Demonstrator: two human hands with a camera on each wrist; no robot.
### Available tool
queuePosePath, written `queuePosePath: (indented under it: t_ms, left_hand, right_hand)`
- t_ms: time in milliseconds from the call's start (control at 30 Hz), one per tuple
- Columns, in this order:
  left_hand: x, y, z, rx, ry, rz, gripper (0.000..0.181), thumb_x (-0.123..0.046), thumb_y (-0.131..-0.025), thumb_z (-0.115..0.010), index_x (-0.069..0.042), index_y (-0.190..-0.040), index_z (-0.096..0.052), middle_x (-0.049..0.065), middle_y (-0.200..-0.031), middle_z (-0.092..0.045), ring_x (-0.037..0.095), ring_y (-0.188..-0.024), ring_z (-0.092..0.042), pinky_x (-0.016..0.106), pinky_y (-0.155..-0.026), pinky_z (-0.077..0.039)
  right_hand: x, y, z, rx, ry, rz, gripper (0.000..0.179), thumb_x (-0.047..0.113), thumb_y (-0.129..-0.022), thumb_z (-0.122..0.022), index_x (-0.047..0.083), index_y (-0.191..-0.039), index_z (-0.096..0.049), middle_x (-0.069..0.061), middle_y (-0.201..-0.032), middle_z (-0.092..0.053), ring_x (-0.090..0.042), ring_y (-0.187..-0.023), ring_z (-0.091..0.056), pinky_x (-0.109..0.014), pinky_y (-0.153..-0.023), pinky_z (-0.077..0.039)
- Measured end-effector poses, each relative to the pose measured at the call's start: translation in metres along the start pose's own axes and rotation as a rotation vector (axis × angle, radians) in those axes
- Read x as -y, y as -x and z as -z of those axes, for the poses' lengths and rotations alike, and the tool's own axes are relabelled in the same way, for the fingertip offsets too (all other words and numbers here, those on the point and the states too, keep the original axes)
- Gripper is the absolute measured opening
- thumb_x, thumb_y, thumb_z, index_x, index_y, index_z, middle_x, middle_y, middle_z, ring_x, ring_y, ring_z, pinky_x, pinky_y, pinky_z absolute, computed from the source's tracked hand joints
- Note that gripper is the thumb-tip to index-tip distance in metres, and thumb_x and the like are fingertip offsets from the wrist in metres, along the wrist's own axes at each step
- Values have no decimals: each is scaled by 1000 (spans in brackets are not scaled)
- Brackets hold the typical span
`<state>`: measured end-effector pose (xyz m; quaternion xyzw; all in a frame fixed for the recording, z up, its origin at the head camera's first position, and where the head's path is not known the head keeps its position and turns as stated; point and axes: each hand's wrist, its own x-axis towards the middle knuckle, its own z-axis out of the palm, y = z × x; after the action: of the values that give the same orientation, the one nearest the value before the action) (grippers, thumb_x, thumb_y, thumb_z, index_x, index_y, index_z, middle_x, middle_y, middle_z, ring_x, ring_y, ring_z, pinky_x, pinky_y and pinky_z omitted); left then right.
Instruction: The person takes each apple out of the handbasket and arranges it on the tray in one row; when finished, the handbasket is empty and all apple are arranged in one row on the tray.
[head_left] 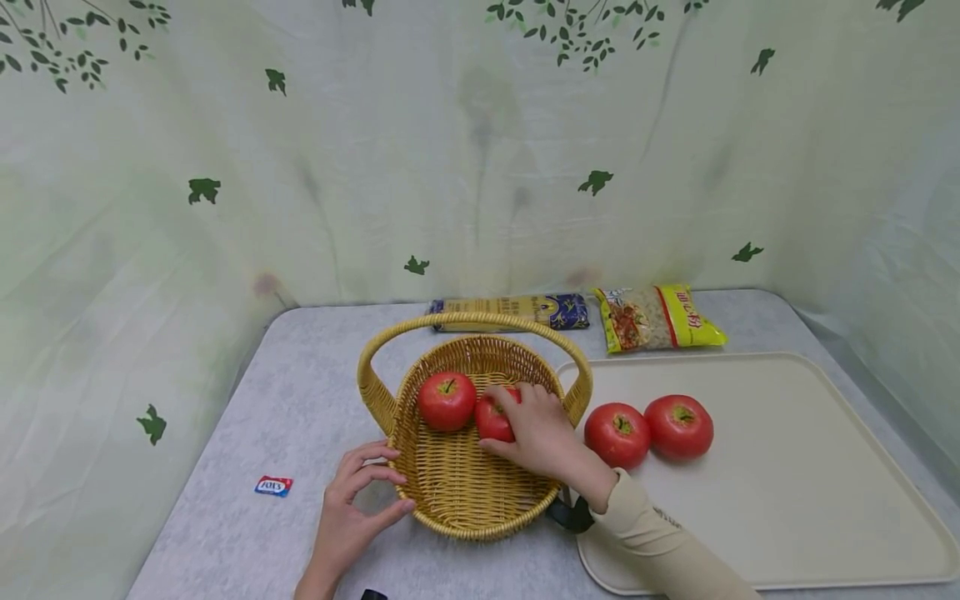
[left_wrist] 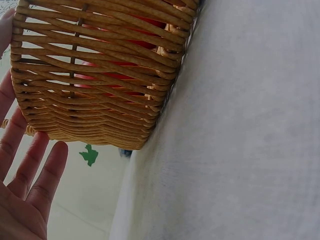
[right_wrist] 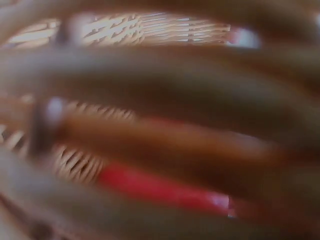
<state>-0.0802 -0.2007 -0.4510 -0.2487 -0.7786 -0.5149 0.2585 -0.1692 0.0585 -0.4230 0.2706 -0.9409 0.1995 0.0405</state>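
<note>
Fingers and thumb of the right hand are curled round an apple, and that apple sits inside the wicker basket, toward its right side! Right beside it, on the left, lies a second apple; whether the two touch, I can't tell. Round fruit, so no long axis to worry about; what counts is the rim, with the right forearm crossing it just on the near side of the handle's right foot. Over on the tray, outside the basket and to its right, sit two more apples side by side, and the right hand is clearly the nearer one to them. Across at the left rim, the left hand has its fingers spread and loose, tips against the wicker, well apart from all the fruit!
</note>
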Motion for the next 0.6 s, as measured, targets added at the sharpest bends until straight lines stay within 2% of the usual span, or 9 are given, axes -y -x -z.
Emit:
queuePosePath:
  t_ms: [100,367,600]
  left_hand:
    - [0,0,-1,-1,-1,0,43,17,-53,-82,-7,-86,-67,22,-104,-58,35,-113,-47,24,-96,-38]
    - [-3,-1,0,-3,-15,6,43,16,-54,-82,-7,-86,-67,20,-104,-59,34,-113,-47,24,-95,-39]
    - [-4,-1,-1,-3,-15,19,41,17,-54,-81,-5,-86,-67,19,-105,-59,35,-112,-47,24,-94,-40]
  right_hand:
    - [0,1,1,17,25,10,67,54,-81,-68,19,-135,-46,-15,-108,-51,-29,-96,-50,-43,-77,-45]
    - [3,5,0,83,19,-27,71,61,-79,-66,23,-135,-43,-15,-109,-48,-23,-72,-55,-36,-58,-48]
    - [5,11,2,77,43,-11,69,63,-78,-66,24,-131,-46,-13,-103,-49,-21,-66,-54,-33,-54,-47]
